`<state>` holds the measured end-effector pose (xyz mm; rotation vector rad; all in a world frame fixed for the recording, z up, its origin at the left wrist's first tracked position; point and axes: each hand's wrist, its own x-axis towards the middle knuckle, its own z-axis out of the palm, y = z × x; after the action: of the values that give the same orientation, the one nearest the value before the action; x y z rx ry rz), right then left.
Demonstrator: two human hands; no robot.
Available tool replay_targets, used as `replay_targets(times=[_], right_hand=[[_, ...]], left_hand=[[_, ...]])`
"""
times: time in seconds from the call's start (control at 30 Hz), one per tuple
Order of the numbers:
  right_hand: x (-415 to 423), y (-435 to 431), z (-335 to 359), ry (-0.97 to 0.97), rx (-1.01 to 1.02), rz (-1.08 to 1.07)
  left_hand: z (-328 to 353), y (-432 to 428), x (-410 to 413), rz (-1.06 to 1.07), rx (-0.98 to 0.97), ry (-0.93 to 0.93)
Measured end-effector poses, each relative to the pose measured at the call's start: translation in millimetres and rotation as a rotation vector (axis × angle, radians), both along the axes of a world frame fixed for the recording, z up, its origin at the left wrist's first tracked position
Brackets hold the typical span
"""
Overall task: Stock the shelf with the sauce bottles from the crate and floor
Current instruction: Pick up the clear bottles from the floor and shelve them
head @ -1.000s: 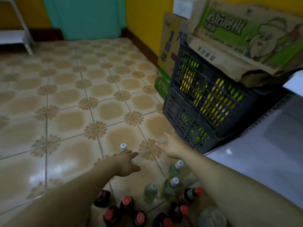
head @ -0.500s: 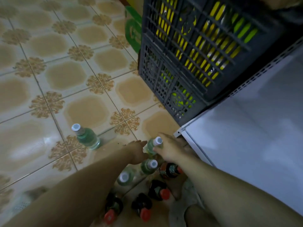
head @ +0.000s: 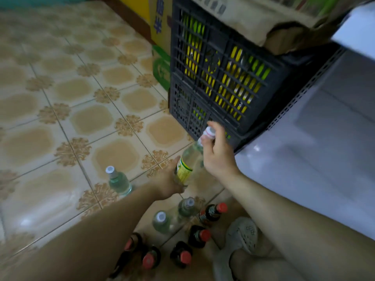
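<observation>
Our left hand [head: 168,184] wraps round the lower part of a clear bottle [head: 185,166] with a yellow label, and our right hand [head: 218,157] pinches its neck just under the white cap [head: 210,132]. We hold this bottle tilted, with the cap leaning toward the near corner of the dark crate [head: 219,78]. Its base is hidden behind our left hand, so we cannot tell whether it is off the tiled floor [head: 71,88].

To our left a second clear bottle [head: 117,181] stands alone on the floor, upright and apart from the others. Below our hands two more clear ones stand close together [head: 161,220] [head: 186,207]. Around them is a cluster of dark bottles with red caps [head: 198,236], near our feet.

Through the slots of the crate we see yellow and green shapes, too blurred to name. A torn cardboard box [head: 253,21] sits on top of the crate. The white shelf [head: 314,169] lies to our right, its corner just beside the crate. A pale shoe [head: 241,234] shows beside the dark bottles.
</observation>
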<state>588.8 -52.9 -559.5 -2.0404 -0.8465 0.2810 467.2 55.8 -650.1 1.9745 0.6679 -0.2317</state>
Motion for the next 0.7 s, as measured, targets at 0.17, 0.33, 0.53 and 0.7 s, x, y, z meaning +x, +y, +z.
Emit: replay_targets(times=[0.17, 0.33, 0.53, 0.7], right_hand=[[-20.6, 4.9, 122.4, -0.048, 0.450, -0.087], [-53.4, 0.6, 238.9, 0.044, 0.684, -0.052], [-87.0, -30.5, 342.5, 0.009, 0.664, 0.107], [-103.2, -78.5, 357.6, -0.090, 0.412, 0.270]], left_hand=[[116.5, -6.4, -41.6, 0.096, -0.079, -0.345], [222.8, -33.4, -84.1, 0.036, -0.121, -0.597], [305.9, -76.5, -115.7, 0.098, -0.146, -0.862], [363.8, -104.2, -110.9, 0.153, -0.151, -1.017]])
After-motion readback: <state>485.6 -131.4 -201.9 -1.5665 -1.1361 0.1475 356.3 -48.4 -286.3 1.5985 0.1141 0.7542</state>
